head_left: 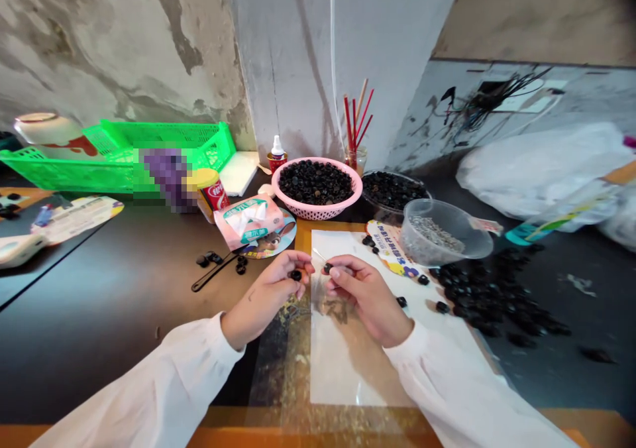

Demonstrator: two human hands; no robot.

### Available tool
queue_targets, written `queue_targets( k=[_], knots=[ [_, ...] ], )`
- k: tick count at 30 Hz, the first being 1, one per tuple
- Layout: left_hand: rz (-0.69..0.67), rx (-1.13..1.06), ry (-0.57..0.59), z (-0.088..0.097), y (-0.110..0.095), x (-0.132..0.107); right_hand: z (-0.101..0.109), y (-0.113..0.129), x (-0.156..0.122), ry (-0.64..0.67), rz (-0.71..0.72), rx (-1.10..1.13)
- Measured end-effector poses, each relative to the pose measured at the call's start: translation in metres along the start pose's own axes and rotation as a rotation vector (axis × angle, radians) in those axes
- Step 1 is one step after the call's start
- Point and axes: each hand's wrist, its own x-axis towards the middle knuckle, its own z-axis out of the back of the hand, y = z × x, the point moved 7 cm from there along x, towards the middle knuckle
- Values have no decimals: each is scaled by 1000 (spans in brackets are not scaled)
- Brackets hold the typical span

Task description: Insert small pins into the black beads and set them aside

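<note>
Our left hand (268,295) pinches a black bead (296,275); our right hand (365,299) pinches a thin metal pin (318,256), tip aimed up-left.

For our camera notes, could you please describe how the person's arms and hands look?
The left sleeve and right sleeve are loose, white and long, ending at the wrists. The left hand and right hand are bare, without gloves.

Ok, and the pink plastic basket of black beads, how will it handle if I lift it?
The pink plastic basket looks thin-walled, so it may flex when lifted. The black beads, heaped near its rim, could spill if it tilts, and would probably scatter.
</note>
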Motion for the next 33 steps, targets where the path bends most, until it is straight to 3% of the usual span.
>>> queue_targets(
  k=[4,10,19,23,28,33],
  knots=[
    [20,73,61,0,4,1,1,4,0,15,22,9],
    [38,259,22,0,-3,-1,-4,8,-2,78,86,-71],
    [-222,782,-34,3,-23,-3,-3,11,-3,90,161,-208],
    [-182,785,-19,5,-17,-2,-3,10,-4,88,184,-261],
    [-258,831,-38,2,-25,-4,-4,11,-5,96,232,-353],
    [-324,871,-70,0,-31,-5,-8,22,-13,35,401,-592]
  ],
)
